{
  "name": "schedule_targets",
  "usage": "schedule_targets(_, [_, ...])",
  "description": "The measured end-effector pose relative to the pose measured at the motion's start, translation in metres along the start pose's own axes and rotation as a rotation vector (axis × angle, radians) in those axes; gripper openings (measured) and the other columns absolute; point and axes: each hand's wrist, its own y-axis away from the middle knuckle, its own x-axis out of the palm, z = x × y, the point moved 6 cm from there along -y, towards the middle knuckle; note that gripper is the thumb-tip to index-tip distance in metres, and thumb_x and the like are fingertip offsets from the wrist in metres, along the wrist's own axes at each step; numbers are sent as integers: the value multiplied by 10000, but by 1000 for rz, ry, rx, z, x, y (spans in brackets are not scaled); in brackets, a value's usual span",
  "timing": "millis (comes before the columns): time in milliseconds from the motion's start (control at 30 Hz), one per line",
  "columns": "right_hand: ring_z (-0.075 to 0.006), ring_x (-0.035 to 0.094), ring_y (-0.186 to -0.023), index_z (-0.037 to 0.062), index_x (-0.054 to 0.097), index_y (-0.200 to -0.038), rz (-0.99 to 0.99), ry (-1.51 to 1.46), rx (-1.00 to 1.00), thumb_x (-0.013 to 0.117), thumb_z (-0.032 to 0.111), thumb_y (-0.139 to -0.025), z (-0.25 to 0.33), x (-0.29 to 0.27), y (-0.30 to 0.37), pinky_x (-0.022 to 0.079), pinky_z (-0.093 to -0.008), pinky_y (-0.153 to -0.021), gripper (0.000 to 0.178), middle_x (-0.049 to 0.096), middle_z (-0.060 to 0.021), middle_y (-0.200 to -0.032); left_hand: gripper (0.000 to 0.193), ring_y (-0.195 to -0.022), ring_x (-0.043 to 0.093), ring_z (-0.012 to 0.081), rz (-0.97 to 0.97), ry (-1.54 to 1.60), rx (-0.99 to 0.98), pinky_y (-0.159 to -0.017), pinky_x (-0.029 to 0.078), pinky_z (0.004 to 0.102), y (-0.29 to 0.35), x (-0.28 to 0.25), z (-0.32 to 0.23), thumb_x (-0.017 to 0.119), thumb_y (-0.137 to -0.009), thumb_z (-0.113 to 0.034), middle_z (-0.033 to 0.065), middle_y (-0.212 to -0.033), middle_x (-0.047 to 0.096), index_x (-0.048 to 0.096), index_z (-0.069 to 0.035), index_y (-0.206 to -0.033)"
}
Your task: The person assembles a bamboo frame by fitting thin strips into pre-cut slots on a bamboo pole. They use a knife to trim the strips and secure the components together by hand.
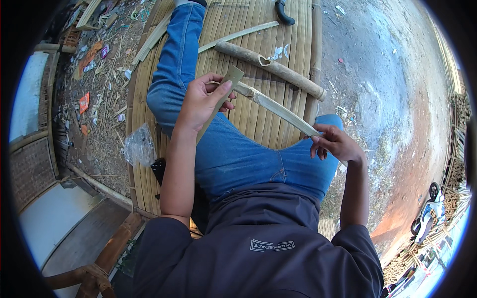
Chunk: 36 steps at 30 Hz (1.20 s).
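My left hand [201,102] is closed, thumb and fingers pinching a flat greenish bamboo strip [232,75]. That strip slants down past my wrist toward my left thigh. My right hand [335,143] grips the near end of a longer split bamboo piece [285,113], pale along its face with a knot near its far end. The far end of this piece meets the left fingers; whether they hold it too is hard to make out. Both pieces are above my lap, and my legs in blue jeans [248,151] are spread on a bamboo-slat platform [253,121].
A bamboo tube [293,81] with a heart-shaped cutout lies across the platform beyond my hands. Behind it are a thin bamboo strip [243,34] and a black curved handle [283,14]. A clear plastic bag [139,145] sits at the left edge. A motorbike [428,216] stands far right.
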Motion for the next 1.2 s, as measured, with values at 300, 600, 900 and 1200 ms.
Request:
schedule_targets(300, [-76,622,-599,36,594,-1143,-59,10,35,497,227,-1022,-14,11,15,490,-220,-561,246,698,-64,-744,250,-593,640,113,-13,-3,-57,-506,493,226,10,10,17,673,-924,-232,83,-788,676,575,-22,-1017])
schedule_targets(600, [-100,655,-662,34,584,-1146,-69,46,50,505,240,-1018,-20,10,15,505,-237,-591,255,712,-72,-794,241,-571,611,98,-5,37,-72,-510,484,229,7,13,22,610,-964,-272,70,-778,667,586,-34,-990])
schedule_targets(900, [-139,688,-793,35,560,-1171,-113,89,96,547,307,-996,-24,8,12,531,-277,-682,324,724,-96,-899,318,-661,653,131,11,110,-172,-565,504,259,-5,7,53,454,-1034,-291,92,-829,685,603,-10,-1057])
schedule_targets(1200, [-146,683,-815,20,572,-1140,-140,99,85,544,292,-998,-27,8,6,542,-294,-714,308,718,-101,-899,260,-683,636,116,31,132,-233,-584,488,243,-8,5,64,512,-1009,-244,90,-869,683,592,-10,-1092])
